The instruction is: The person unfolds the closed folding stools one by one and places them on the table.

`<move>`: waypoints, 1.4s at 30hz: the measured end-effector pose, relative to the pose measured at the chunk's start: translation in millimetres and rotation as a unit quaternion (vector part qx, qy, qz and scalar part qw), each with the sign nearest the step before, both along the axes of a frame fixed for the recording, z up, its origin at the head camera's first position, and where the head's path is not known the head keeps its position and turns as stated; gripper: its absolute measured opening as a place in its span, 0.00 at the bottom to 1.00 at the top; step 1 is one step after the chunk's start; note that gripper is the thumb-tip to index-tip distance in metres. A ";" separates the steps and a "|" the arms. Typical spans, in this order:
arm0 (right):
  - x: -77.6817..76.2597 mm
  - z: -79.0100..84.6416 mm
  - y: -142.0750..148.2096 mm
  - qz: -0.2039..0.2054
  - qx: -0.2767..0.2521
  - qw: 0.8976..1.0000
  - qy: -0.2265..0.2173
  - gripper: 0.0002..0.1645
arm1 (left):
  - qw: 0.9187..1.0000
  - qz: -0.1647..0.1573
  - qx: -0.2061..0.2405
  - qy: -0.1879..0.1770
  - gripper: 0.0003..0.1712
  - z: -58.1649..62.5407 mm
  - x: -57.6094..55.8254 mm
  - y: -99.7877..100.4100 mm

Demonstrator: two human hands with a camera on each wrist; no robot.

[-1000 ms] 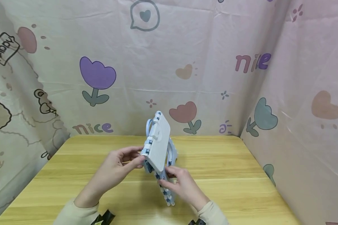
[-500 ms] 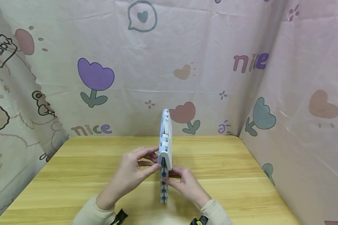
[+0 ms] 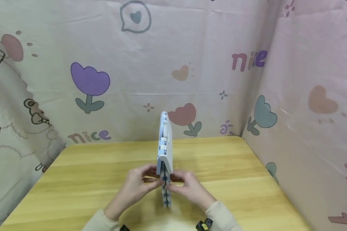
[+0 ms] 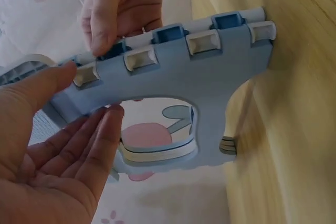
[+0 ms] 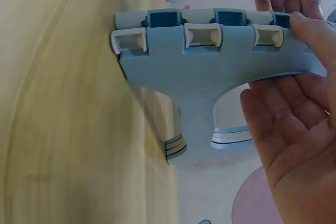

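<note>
A light blue and white plastic folding stool [image 3: 168, 144] stands folded and edge-on at the middle of the wooden table. Its two seat halves hang down close together over the leg panels. On the left side my left hand [image 3: 136, 184] pinches a leg panel between thumb and fingers, just under the seat. My right hand [image 3: 189, 186] grips the opposite leg panel at about the same height. Hinge knuckles [image 4: 140, 59] run along the leg edge in the left wrist view. The right wrist view shows the blue leg panel [image 5: 199, 69] with its foot touching the tabletop.
The wooden table [image 3: 234, 179] spreads out around the stool. Behind it and at both sides hangs a pale curtain [image 3: 127, 64] printed with flowers, hearts and words.
The stool has turned edge-on and its halves have swung together. My left hand has moved down from the seat edge to the leg panel; my right hand has stayed on its side.
</note>
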State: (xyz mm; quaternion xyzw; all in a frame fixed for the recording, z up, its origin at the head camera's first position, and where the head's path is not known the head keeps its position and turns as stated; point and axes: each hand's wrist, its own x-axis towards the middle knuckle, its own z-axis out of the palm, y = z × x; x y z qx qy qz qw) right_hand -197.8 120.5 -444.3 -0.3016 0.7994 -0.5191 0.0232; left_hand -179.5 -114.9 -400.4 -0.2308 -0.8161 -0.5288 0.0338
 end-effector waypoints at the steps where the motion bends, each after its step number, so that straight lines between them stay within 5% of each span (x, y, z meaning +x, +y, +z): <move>1: -0.5 0.0 -0.3 0.002 0.008 1.000 0.010 0.24 | 1.000 -0.001 0.005 -0.013 0.23 -1.7 -1.0 -0.5; 13: -2.0 -9.0 2.0 -0.021 0.093 0.991 0.091 0.32 | 0.996 -0.029 0.037 -0.069 0.23 -10.5 -8.7 0.3; 42: -2.8 -13.5 27.6 -0.002 0.074 0.996 0.050 0.34 | 0.998 -0.015 0.023 -0.053 0.25 -15.5 -3.2 -9.1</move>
